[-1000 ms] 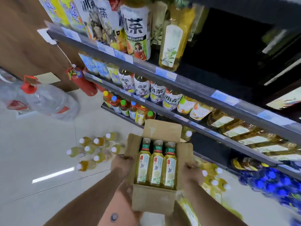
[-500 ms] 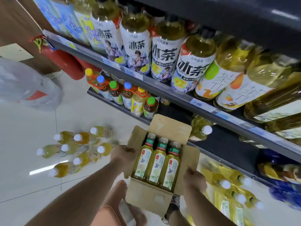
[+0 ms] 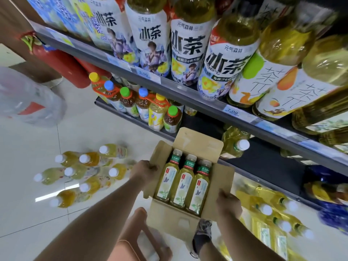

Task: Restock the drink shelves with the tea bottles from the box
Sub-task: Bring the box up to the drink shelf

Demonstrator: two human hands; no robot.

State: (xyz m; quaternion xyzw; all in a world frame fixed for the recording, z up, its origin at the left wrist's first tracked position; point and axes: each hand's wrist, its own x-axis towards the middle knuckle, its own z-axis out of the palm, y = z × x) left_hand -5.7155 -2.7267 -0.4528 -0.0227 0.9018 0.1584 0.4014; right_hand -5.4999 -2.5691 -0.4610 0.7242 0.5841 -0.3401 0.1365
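Observation:
An open cardboard box (image 3: 175,221) hangs above the floor in front of the drink shelves (image 3: 188,98). Three tea bottles (image 3: 183,182) with green neck bands and pale flower labels lie side by side inside it. My left hand (image 3: 144,171) grips the box's left flap. My right hand (image 3: 227,204) grips its right side. One loose tea bottle with a white cap (image 3: 234,144) lies on the dark lower shelf (image 3: 267,166) just beyond the box's back flap.
Several white-capped yellow bottles (image 3: 84,172) lie on the tiled floor at left. More packed bottles (image 3: 273,219) sit on the floor at right. A big clear water jug (image 3: 28,102) and a red extinguisher (image 3: 62,66) stand at left. Large bottles fill the upper shelf.
My view has come down and closer to the shelves. The box stays held in both hands at about the same place, with its three bottles unchanged.

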